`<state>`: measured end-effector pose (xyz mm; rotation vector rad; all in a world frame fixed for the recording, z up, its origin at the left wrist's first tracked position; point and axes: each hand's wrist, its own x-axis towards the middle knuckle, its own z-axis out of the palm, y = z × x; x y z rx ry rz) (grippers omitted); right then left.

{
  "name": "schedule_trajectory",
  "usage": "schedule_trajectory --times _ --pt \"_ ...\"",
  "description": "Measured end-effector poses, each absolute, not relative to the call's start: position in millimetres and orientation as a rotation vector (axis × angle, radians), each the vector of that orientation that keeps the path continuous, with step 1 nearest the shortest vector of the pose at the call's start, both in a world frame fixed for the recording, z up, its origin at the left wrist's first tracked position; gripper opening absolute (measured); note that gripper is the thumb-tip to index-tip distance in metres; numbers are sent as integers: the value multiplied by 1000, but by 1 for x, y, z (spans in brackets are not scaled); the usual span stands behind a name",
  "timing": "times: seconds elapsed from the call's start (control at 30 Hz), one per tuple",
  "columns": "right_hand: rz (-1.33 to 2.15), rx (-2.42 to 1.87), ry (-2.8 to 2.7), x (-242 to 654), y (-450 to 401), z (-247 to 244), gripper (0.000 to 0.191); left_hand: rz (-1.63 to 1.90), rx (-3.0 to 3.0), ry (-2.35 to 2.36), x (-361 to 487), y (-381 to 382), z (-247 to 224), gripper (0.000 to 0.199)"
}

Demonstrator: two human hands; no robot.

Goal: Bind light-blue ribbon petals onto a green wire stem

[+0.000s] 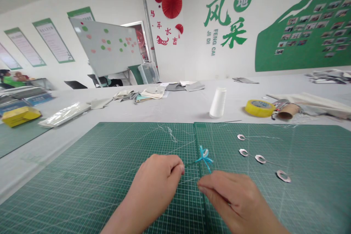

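Note:
A small blue flower (204, 155) with pale, bead-like bits at its centre sits between my hands, above the green cutting mat (82, 161). My left hand (157, 182) is closed, thumb against forefinger, on the thin dark wire stem (190, 163) that runs left from the flower. Just below the bloom, my right hand (233, 195) is pinched shut where a blue strand (209, 169) hangs from the flower. The strand's lower end is hidden at the fingertips. To the right, several small pale oval rings (260, 159) with thin wire tails lie on the mat.
Behind the mat stand a white thread cone (218, 103), a yellow tape roll (260, 108) and a cardboard tube (288, 111). Loose thread (172, 135) lies on the mat. A yellow box (21, 116) and a plastic-wrapped packet (65, 114) are at left. Fabric pieces (185, 86) lie farther back.

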<state>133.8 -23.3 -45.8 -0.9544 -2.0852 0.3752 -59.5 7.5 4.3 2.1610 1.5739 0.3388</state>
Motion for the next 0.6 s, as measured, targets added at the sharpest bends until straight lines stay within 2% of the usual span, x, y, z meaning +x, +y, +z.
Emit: schedule_trajectory --times 0.3,0.6 --pt "357 -945 -2077 132 -20 -48 24 522 1903 1406 -61 15 2 28" --pt "740 -1136 -1934 132 -19 -41 24 575 1673 1091 -64 16 16 23"
